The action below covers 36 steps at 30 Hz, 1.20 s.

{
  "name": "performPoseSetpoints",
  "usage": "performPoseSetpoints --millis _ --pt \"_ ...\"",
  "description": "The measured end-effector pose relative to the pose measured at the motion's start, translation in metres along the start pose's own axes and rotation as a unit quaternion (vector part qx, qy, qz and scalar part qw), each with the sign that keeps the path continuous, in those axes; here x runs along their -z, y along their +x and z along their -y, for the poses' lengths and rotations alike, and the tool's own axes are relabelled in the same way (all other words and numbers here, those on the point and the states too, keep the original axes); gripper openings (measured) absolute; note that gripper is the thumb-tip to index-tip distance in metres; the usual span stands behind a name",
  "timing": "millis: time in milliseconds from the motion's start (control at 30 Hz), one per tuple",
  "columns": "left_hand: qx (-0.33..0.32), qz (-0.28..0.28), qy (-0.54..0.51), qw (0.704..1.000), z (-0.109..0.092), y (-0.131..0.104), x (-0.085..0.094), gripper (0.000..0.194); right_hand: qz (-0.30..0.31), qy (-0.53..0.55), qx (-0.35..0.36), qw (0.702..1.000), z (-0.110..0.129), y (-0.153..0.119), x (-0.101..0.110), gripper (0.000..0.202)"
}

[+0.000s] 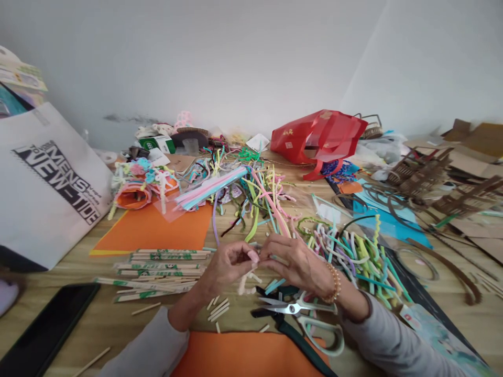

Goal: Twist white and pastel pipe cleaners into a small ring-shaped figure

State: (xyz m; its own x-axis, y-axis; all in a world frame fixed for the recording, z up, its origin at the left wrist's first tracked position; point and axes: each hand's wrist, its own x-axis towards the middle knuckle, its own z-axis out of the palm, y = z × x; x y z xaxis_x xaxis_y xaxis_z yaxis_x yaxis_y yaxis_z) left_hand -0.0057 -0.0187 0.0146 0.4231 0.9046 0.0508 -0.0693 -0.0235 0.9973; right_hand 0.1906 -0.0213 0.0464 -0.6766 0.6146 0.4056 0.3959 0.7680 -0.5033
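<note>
My left hand [228, 267] and my right hand [293, 262] meet above the middle of the table, both with fingers pinched. Between their fingertips is a short pale pink fuzzy piece [253, 256] that looks like pipe cleaner. A pale bent pipe cleaner [244, 287] shows just below, and I cannot tell whether it joins the pinched piece. Scissors with white handles [293, 309] lie part open under my right hand, over a dark-handled cutting tool [301, 343]. Short cut wooden sticks [219, 310] lie below my left hand, near an orange sheet [243, 353].
Paper-wrapped chopsticks [165, 269] and a black phone [49, 327] lie left, by a white bag [51, 183]. Loose pipe cleaners [361, 256] heap up at right. Farther back are a red bag [318, 136], a flower-trimmed orange craft piece [135, 196] and brown cardboard models [420, 170].
</note>
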Motion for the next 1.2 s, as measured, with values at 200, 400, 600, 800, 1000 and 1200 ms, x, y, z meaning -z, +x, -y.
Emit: performPoseSetpoints --millis 200,400,600,800,1000,1200 --pt "-0.026 -0.017 0.016 0.999 -0.003 0.000 0.002 0.016 -0.049 0.048 -0.067 0.995 0.005 -0.001 -0.002 0.006" --pt "-0.038 -0.045 0.061 0.996 -0.010 -0.003 -0.003 0.013 -0.067 0.058 -0.068 0.994 0.007 0.001 -0.003 0.009" --pt "-0.073 -0.066 0.067 0.993 -0.011 -0.004 -0.010 0.009 -0.081 0.066 -0.078 0.991 0.010 0.002 -0.001 0.012" --pt "-0.144 -0.101 0.150 0.973 -0.011 -0.006 -0.015 0.007 -0.085 0.100 -0.151 0.980 0.014 0.000 -0.005 0.013" --pt "-0.339 -0.105 0.333 0.874 -0.006 -0.006 -0.013 0.011 -0.072 0.234 -0.244 0.939 0.010 -0.001 -0.011 0.018" --pt "-0.390 -0.081 0.444 0.802 0.004 -0.007 -0.010 0.019 -0.071 0.400 -0.276 0.871 -0.003 0.000 -0.019 0.029"
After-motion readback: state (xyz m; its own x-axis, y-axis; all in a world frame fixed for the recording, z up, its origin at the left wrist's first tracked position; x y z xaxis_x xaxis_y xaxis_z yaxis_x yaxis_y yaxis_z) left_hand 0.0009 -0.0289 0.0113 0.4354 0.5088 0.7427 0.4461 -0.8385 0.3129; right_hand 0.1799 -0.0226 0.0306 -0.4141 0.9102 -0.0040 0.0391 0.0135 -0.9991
